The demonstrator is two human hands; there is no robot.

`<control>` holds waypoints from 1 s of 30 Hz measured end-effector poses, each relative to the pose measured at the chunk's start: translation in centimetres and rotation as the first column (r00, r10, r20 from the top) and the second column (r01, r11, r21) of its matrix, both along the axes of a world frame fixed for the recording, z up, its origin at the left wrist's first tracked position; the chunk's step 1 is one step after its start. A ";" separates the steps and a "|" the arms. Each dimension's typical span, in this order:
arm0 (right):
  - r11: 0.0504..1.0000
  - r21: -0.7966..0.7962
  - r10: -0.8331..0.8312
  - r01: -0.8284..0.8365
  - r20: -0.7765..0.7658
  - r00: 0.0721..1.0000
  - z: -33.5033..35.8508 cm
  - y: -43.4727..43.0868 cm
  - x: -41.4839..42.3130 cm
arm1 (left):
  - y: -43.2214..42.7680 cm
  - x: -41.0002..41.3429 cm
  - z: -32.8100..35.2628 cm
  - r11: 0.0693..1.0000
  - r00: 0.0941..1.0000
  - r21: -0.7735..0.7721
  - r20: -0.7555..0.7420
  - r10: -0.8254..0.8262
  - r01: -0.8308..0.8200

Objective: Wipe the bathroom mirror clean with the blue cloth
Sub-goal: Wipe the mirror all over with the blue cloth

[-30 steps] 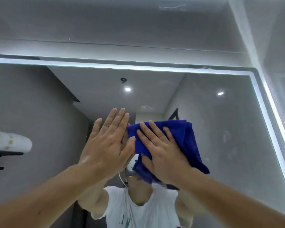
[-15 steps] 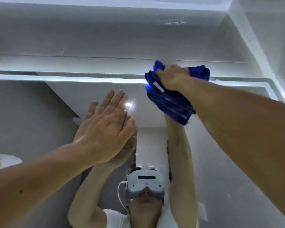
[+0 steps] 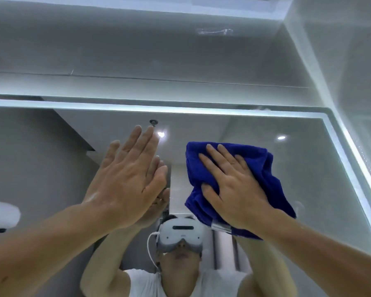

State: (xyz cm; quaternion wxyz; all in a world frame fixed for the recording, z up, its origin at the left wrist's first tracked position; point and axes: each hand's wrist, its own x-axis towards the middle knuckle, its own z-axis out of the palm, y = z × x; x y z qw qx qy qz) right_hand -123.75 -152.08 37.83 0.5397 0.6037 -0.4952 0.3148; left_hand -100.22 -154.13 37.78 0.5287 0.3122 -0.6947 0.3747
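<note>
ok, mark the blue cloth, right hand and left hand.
blue cloth (image 3: 263,168), head view, bare fold right of the fingers.
right hand (image 3: 234,189), head view, back of the hand.
left hand (image 3: 124,183), head view, back of the hand.

Cloth: the blue cloth (image 3: 260,166) is dark blue and fluffy, bunched up in soft folds, with a small shiny tag (image 3: 221,227) at its bottom edge.
Cloth place: flat against the mirror (image 3: 313,172), in the upper middle part, a little below the top edge, under the right hand (image 3: 234,189) that presses on it.
Mirror: big and upright on the wall; its top and right edges glow white.
Mirror glass: the right side looks a bit hazy, with faint spots.
</note>
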 end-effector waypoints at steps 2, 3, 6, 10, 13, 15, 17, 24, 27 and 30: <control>1.000 -0.014 -0.025 0.025 0.009 1.000 1.6 0.1 -0.1 | 0.6 -0.4 0.3 1.000 1.000 -0.001 0.005 0.002 -0.002; 0.999 -0.027 -0.025 0.026 0.029 0.999 3.0 0.1 -0.2 | 0.8 -0.6 0.5 1.000 1.000 -0.005 0.010 0.011 -0.011; 0.999 -0.052 -0.002 0.009 0.143 0.990 8.7 0.3 -0.9 | 1.6 -1.0 1.1 1.000 1.000 -0.003 0.022 0.016 -0.016; 0.997 -0.069 -0.006 0.026 0.273 0.962 16.0 1.8 -2.8 | 2.3 -1.1 1.6 0.999 0.999 -0.001 0.043 0.032 -0.032; 0.997 -0.054 -0.038 0.059 0.324 0.945 18.3 2.4 -4.3 | 2.6 -1.4 1.6 0.999 0.998 -0.015 0.052 0.041 -0.040; 0.996 -0.049 -0.053 0.072 0.320 0.946 18.0 1.9 -4.5 | 2.7 -1.7 1.5 0.999 0.997 -0.024 0.065 0.037 -0.035; 0.995 -0.058 -0.058 0.079 0.305 0.950 16.7 1.3 -4.6 | 2.5 -2.3 1.5 0.999 0.997 -0.028 0.068 0.026 -0.025; 0.997 -0.044 -0.055 0.061 0.119 0.991 3.9 1.4 -5.4 | 2.1 -5.2 2.2 0.999 0.999 0.030 0.037 -0.032 0.031; 0.998 0.008 -0.060 0.059 0.053 0.997 -2.8 1.9 -6.1 | 1.8 -6.3 2.2 0.997 0.998 0.062 0.039 -0.052 0.050; 0.995 0.045 -0.083 0.084 -0.018 0.996 -3.2 2.6 -7.3 | 1.5 -7.3 1.9 0.996 0.997 0.084 0.067 -0.027 0.021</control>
